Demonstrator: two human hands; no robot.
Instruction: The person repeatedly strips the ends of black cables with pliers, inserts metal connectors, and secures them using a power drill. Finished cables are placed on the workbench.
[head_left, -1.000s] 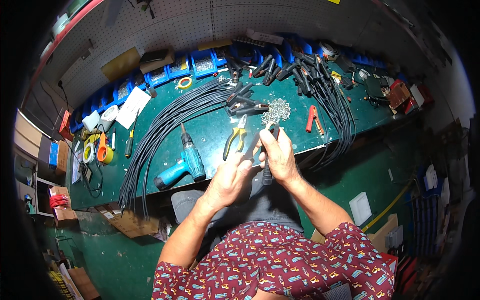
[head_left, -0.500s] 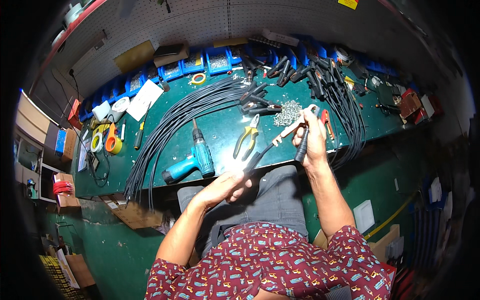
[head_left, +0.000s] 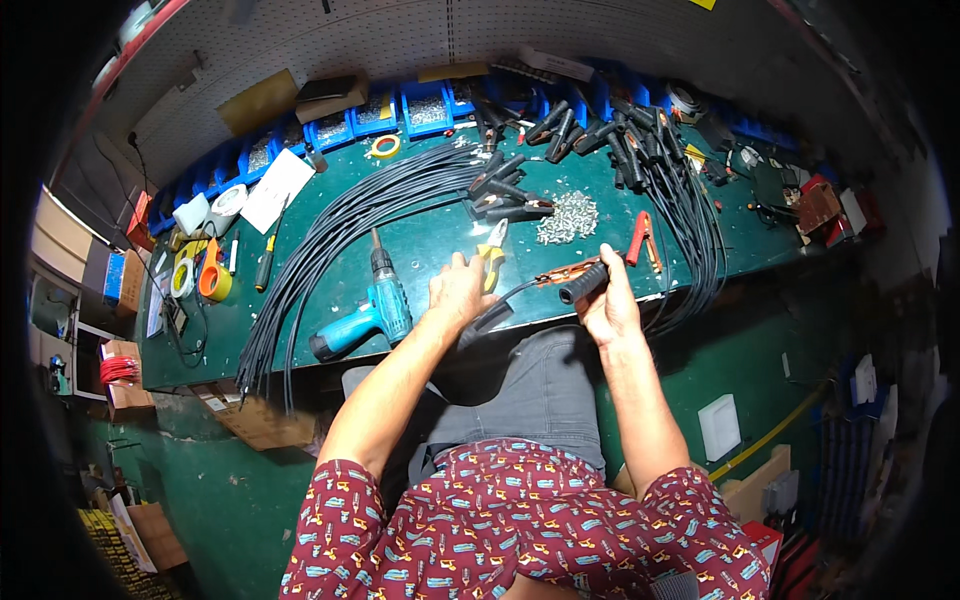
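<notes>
Left hand has shifted forward, now at yellow-black pliers on the bench; whether closed, can't tell. Right hand grips black ribbed sleeve, coppery strip beside it; tool within left's reach

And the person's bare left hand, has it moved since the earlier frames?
Yes: the left hand has moved forward, to the yellow-and-black metal pliers, judged against the stationary teal-and-black cordless drill.

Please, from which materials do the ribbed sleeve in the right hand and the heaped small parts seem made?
Ribbed sleeve: matte black, likely rubber or plastic, judging by its even ridges. Small parts: probably shiny metal, since they glint silvery; plating is unclear.
</notes>
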